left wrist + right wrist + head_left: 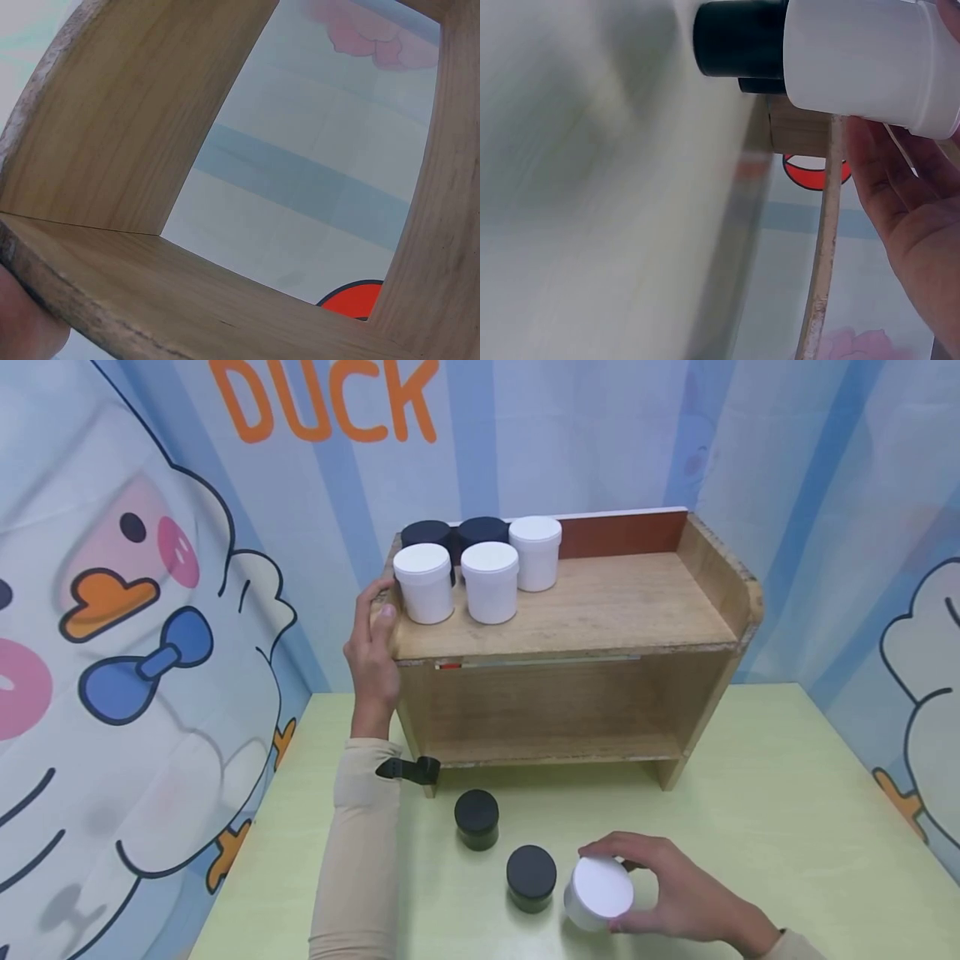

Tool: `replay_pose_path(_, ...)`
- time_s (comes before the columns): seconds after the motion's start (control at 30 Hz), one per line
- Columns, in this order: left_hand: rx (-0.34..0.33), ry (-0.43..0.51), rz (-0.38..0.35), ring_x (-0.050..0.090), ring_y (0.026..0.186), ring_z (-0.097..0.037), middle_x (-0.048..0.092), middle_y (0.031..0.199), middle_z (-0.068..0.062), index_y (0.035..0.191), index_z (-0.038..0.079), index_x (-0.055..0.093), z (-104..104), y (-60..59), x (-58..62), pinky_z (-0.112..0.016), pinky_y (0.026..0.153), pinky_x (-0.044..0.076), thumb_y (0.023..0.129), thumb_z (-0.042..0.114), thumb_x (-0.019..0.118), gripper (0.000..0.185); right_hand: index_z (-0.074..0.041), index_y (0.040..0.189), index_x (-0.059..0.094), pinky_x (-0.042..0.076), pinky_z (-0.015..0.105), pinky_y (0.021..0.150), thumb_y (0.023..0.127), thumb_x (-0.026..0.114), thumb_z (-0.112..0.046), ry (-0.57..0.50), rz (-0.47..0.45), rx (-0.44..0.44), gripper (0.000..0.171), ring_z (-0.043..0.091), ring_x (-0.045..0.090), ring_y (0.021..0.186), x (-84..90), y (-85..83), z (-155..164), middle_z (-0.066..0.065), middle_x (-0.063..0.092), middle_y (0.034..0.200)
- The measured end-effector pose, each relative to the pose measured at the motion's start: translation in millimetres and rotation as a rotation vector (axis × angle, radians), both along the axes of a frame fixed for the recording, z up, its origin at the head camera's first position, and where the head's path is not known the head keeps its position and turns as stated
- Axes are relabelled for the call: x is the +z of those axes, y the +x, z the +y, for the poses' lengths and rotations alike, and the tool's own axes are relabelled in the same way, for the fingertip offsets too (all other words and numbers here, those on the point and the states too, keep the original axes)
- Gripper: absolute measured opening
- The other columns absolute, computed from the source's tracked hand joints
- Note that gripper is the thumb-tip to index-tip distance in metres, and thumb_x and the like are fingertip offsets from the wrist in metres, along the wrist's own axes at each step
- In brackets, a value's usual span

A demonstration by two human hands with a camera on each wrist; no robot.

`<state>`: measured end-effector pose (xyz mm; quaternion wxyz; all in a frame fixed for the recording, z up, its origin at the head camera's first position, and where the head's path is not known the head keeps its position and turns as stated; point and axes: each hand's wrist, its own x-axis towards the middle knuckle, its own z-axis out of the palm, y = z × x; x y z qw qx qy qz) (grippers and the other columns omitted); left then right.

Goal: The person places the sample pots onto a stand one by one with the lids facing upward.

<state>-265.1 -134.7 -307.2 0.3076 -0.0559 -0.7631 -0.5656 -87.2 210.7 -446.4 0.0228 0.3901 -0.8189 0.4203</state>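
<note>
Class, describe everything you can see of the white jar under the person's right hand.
The white jar is a small round tub with a flat white lid, plastic by its look, lid on. It sits tilted on the green table, its lid turned toward the camera. The right hand grips it, fingers curled round its side. A black-lidded dark jar stands close on its left; whether they touch is unclear.

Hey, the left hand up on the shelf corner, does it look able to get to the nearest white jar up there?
Probably yes. The left hand grips the wooden shelf at its front left corner, and the nearest white jar stands just beside its fingertips with nothing between them. It would only need to let go of the edge first.
</note>
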Motion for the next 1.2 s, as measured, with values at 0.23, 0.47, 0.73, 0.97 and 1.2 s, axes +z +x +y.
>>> replay_pose_path(0.23,-0.004,0.003,-0.001,0.040,0.147,-0.019,0.047,0.156,0.002,0.140,0.030,0.053,0,0.2,0.8,-0.053,0.121,0.028,0.099,0.043,0.038,0.045,-0.019,0.131,0.061,0.055,0.026,0.083,0.073,0.090,-0.026,-0.010,-0.001,-0.007,0.066,0.003,0.062,0.110,2.0,-1.9,-1,-0.005,0.069,0.122)
replay_pose_path(0.47,-0.001,0.000,-0.006,0.040,0.148,-0.019,0.047,0.156,0.001,0.140,0.031,0.052,0,0.5,1.1,-0.053,0.121,0.028,0.099,0.043,0.037,0.045,-0.020,0.132,0.061,0.055,0.026,0.083,0.074,0.089,-0.029,-0.017,-0.021,-0.029,0.065,0.003,0.062,0.111,4.5,-2.7,-5,-0.007,0.068,0.124)
replay_pose_path(0.73,-0.006,0.003,-0.006,0.039,0.148,-0.019,0.046,0.157,0.002,0.140,0.030,0.052,0,0.2,0.5,-0.053,0.121,0.027,0.099,0.042,0.038,0.046,-0.017,0.133,0.061,0.055,0.025,0.083,0.072,0.090,-0.024,-0.056,0.022,-0.022,0.068,0.004,0.063,0.109,10.9,-6.3,-11,-0.004,0.069,0.121)
replay_pose_path(0.97,-0.001,0.001,0.000,0.040,0.147,-0.019,0.048,0.156,0.002,0.140,0.031,0.053,0,0.3,1.4,-0.053,0.121,0.028,0.098,0.042,0.039,0.045,-0.018,0.133,0.061,0.056,0.025,0.083,0.070,0.091,-0.019,-0.068,0.003,-0.054,0.070,0.003,0.063,0.106,16.2,-10.8,-14,-0.006,0.068,0.122)
replay_pose_path(1.2,-0.002,0.007,0.005,0.041,0.146,-0.018,0.049,0.155,0.003,0.139,0.030,0.053,0,-0.1,0.5,-0.052,0.121,0.028,0.098,0.042,0.039,0.045,-0.018,0.132,0.062,0.057,0.026,0.086,0.068,0.092,-0.014,-0.090,-0.047,-0.099,0.071,0.004,0.063,0.107,23.3,-11.5,-18,-0.003,0.069,0.124)
